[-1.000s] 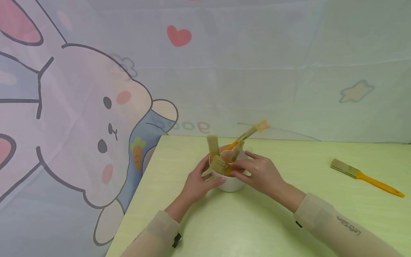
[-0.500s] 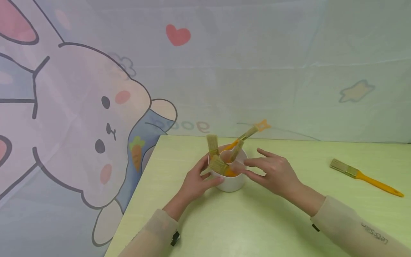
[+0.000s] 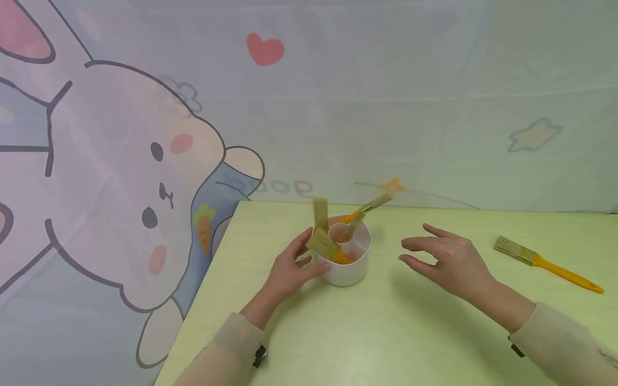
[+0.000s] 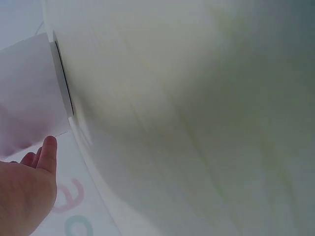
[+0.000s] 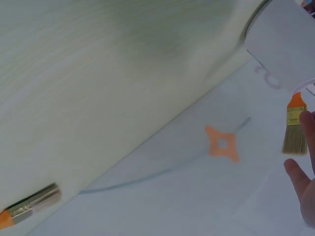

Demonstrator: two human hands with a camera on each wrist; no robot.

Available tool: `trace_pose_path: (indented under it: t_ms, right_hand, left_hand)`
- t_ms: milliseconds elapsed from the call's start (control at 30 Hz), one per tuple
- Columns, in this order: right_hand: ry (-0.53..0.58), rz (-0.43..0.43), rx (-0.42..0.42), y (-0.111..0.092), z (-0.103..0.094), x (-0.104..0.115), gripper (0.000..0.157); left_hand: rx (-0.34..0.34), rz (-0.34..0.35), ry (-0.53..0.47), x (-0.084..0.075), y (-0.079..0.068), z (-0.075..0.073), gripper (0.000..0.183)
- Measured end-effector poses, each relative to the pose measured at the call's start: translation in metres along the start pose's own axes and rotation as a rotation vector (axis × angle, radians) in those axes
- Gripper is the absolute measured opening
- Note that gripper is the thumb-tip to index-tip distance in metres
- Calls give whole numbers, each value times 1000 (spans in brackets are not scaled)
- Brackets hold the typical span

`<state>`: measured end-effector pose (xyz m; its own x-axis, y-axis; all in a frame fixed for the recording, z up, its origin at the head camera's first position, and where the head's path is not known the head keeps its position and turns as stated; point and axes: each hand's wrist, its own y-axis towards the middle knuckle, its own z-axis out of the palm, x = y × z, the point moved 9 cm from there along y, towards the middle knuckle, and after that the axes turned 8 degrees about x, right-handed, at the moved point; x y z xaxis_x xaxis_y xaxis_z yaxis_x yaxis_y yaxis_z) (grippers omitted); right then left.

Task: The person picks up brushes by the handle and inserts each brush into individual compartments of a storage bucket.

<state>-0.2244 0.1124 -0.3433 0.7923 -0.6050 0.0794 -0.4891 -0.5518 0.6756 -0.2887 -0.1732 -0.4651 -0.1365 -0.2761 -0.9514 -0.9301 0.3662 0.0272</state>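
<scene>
A white divided pot (image 3: 344, 273) with a round inner compartment stands on the table, several paintbrushes in it, bristles up. One paintbrush (image 3: 324, 244) leans out over the front left, one stands at the back left, and another (image 3: 376, 203) tilts to the back right. My left hand (image 3: 289, 271) holds the pot at its left side, thumb at the front and fingers behind. To the right of the pot, my right hand (image 3: 454, 262) is held above the table with fingers extended and nothing in them. Farther right lies a loose paintbrush (image 3: 545, 262) with a yellow handle, apart from the hand.
The pale green table (image 3: 367, 332) ends at a back edge against a hanging cloth (image 3: 410, 107) printed with a rabbit, a heart and stars. The table's left edge slants near my left forearm.
My right hand has drawn away from the pot toward the right, its fingers leaving the brushes. The front paintbrush leans farther left. My left hand has stayed at the pot.
</scene>
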Motion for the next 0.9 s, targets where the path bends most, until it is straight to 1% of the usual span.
trace_pose_path:
  t_ms: [167,267,467,567,667,767,900]
  right_hand:
    - [-26,22,28,-13,-5,-10,60]
    - [-41,23,40,-20,-8,-14,61]
    - [-55,66,77,-31,-13,-22,64]
    - [-60,75,88,-35,-15,-25,66]
    - [-70,80,88,-37,-19,-28,66]
    - [-78,82,86,-39,-22,-30,67]
    - [-85,77,94,-41,-23,-32,67]
  left_hand:
    - [-30,-20,1,3,-2,-4,88]
    - [-46,-17,-3,5,-3,-7,84]
    - [-75,-19,-18,9,-9,-12,76]
    - [-92,-39,-30,10,-15,-12,74]
    - [-109,-63,-28,9,-24,-11,76]
    - [-127,-76,-24,3,-34,-7,78]
    - [-149,-95,-31,-3,-48,1,77]
